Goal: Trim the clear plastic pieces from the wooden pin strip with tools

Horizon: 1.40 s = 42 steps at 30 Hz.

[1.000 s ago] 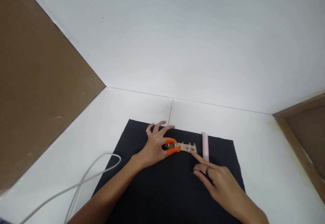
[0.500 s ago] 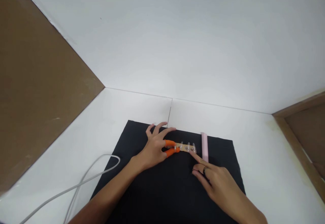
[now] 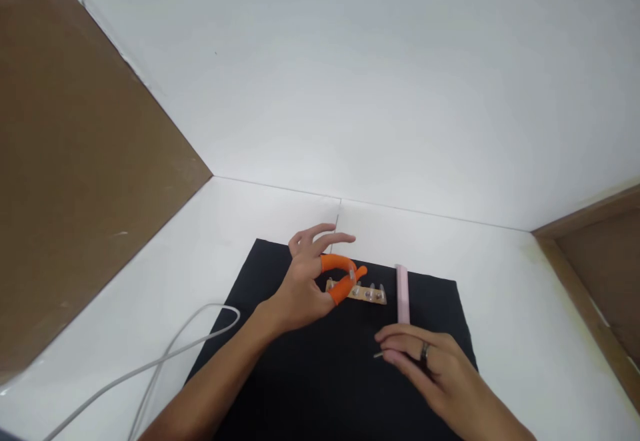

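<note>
Left hand (image 3: 300, 288): two snug plain orange finger covers, one over index finger (image 3: 335, 262), one over thumb (image 3: 343, 290), each running from near the tip down toward the hand. Left hand's other fingers (image 3: 327, 240) bare. Right hand (image 3: 443, 361): dark ring (image 3: 425, 352), slim band, slight glint, on finger next to index. Left forearm (image 3: 230, 361) bare, right forearm (image 3: 493, 411) bare.

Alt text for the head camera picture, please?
A left hand in orange finger covers pinches a small clear piece by a tan strip on a black mat; the right hand holds a thin rod near a pink bar.
</note>
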Each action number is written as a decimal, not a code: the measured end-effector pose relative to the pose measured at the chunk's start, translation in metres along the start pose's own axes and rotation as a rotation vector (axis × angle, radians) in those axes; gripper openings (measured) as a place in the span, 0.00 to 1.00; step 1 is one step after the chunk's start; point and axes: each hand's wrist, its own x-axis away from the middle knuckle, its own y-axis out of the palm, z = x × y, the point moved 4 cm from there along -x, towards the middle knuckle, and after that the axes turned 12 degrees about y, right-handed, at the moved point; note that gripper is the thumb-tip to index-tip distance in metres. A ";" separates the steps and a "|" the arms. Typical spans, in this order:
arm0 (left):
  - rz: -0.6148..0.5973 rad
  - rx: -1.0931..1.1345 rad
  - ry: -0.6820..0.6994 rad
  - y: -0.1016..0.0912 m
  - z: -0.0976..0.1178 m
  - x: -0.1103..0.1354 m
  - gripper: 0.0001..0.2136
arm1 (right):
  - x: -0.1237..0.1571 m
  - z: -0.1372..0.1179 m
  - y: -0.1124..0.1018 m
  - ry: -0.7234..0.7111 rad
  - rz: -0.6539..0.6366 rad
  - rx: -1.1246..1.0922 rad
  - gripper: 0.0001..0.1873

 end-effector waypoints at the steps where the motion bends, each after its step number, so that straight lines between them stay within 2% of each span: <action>1: 0.029 0.005 0.007 -0.005 0.004 -0.010 0.04 | -0.003 -0.005 -0.008 -0.005 0.020 -0.026 0.09; 3: 0.076 0.037 0.037 -0.012 0.011 -0.030 0.04 | -0.014 -0.013 -0.028 -0.019 0.087 -0.080 0.08; 5: 0.166 0.118 0.059 -0.018 0.018 -0.051 0.04 | -0.028 -0.020 -0.051 -0.039 0.208 -0.150 0.08; 9: 0.258 0.256 0.039 -0.019 0.024 -0.085 0.04 | -0.059 -0.032 -0.086 -0.126 0.591 -0.347 0.09; 11: 0.261 0.315 0.015 -0.016 0.023 -0.095 0.03 | -0.073 -0.037 -0.094 -0.164 0.704 -0.400 0.09; 13: 0.228 0.339 -0.021 -0.014 0.019 -0.100 0.03 | -0.084 -0.042 -0.096 -0.158 0.680 -0.388 0.09; 15: 0.198 0.331 -0.069 -0.014 0.015 -0.100 0.03 | -0.090 -0.045 -0.096 -0.120 0.578 -0.307 0.08; 18: 0.176 0.339 -0.200 -0.017 0.010 -0.097 0.04 | -0.092 -0.042 -0.096 -0.113 0.502 -0.185 0.09; 19: 0.155 0.352 -0.260 -0.018 0.010 -0.095 0.05 | -0.092 -0.041 -0.096 -0.141 0.532 -0.198 0.09; 21: 0.113 0.382 -0.338 -0.021 0.010 -0.093 0.07 | -0.092 -0.039 -0.096 -0.209 0.674 -0.304 0.09; 23: 0.083 0.394 -0.360 -0.023 0.013 -0.092 0.07 | -0.090 -0.040 -0.094 -0.244 0.801 -0.375 0.09; 24: 0.075 0.394 -0.360 -0.025 0.014 -0.091 0.07 | -0.090 -0.043 -0.092 -0.250 0.807 -0.363 0.08; 27: 0.079 0.383 -0.343 -0.028 0.017 -0.092 0.05 | -0.089 -0.059 -0.084 -0.263 0.600 -0.222 0.08; 29: 0.079 0.379 -0.325 -0.029 0.020 -0.094 0.04 | -0.087 -0.068 -0.083 -0.279 0.528 -0.201 0.08; 30: 0.077 0.378 -0.315 -0.029 0.021 -0.094 0.03 | -0.086 -0.070 -0.085 -0.288 0.555 -0.224 0.09; 33: 0.085 0.343 -0.284 -0.028 0.024 -0.095 0.02 | -0.083 -0.068 -0.093 -0.341 0.765 -0.348 0.09; 35: 0.106 0.282 -0.258 -0.028 0.025 -0.094 0.02 | -0.081 -0.061 -0.097 -0.304 0.861 -0.413 0.09; 36: 0.114 0.249 -0.244 -0.028 0.026 -0.094 0.02 | -0.080 -0.056 -0.098 -0.258 0.870 -0.431 0.08; 39: 0.117 0.193 -0.211 -0.027 0.027 -0.094 0.03 | -0.079 -0.052 -0.097 -0.136 0.725 -0.410 0.06; 42: 0.114 0.193 -0.193 -0.030 0.030 -0.095 0.03 | -0.080 -0.057 -0.095 -0.135 0.548 -0.466 0.07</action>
